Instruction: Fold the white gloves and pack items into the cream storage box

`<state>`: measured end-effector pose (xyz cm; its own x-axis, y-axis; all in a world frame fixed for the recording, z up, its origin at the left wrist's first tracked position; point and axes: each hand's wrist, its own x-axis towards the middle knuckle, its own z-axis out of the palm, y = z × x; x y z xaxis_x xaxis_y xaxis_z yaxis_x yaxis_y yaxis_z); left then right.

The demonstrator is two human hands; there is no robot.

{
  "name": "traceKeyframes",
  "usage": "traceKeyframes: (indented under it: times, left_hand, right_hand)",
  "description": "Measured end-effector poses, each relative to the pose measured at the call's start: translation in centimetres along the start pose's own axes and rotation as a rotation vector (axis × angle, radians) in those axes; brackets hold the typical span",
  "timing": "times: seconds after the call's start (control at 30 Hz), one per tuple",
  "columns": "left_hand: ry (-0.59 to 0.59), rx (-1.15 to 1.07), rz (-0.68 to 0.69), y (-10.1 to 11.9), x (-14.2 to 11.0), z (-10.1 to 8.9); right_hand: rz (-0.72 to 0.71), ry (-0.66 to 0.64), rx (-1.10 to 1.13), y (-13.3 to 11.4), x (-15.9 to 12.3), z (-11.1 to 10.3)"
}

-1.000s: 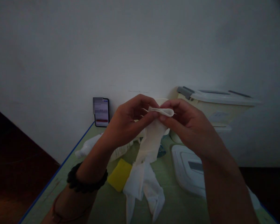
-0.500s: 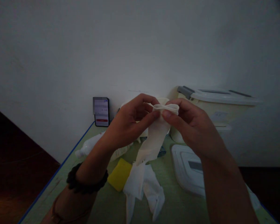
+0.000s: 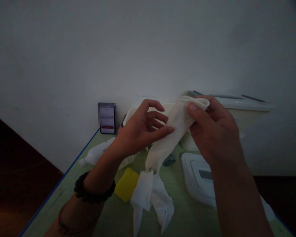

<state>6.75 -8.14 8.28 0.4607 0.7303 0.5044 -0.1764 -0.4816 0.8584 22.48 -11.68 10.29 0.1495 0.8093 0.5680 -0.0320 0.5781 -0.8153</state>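
Observation:
My right hand [image 3: 213, 130] pinches the cuff of a pale rubber glove [image 3: 170, 131] and holds it up above the green table [image 3: 64, 194]. The glove hangs slanting down to the left. My left hand [image 3: 143, 130] is beside the glove with fingers curled and apart, the thumb touching the glove's side. A black bead bracelet is on my left wrist. A second white glove [image 3: 150, 196] lies crumpled on the table below.
A yellow sponge [image 3: 127, 184] lies beside the lying glove. A phone [image 3: 107, 118] leans on the wall. A plastic bottle [image 3: 96, 153] lies at the left. A white lid [image 3: 197, 177] and a cream lidded box [image 3: 236, 112] are at the right.
My right hand has pulled the glove cuff up and to the right. My left hand has let go of the cuff and its fingers have spread.

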Motion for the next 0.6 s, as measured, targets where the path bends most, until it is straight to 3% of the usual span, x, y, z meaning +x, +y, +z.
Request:
traceKeyframes:
  times: [0.23,0.4,0.6]
  left_hand:
    - [-0.116,0.095,0.041,-0.38,-0.09,0.2]
    - [-0.15,0.273,0.079,-0.24,-0.11,0.2]
    - [-0.097,0.348,0.045,0.0,-0.07,0.28]
  right_hand:
    - [-0.034,0.183,0.086,-0.2,0.28,0.07]
    - [-0.057,0.188,0.062,0.16,0.28,0.11]
    - [-0.109,0.194,0.188,0.51,0.47,0.49]
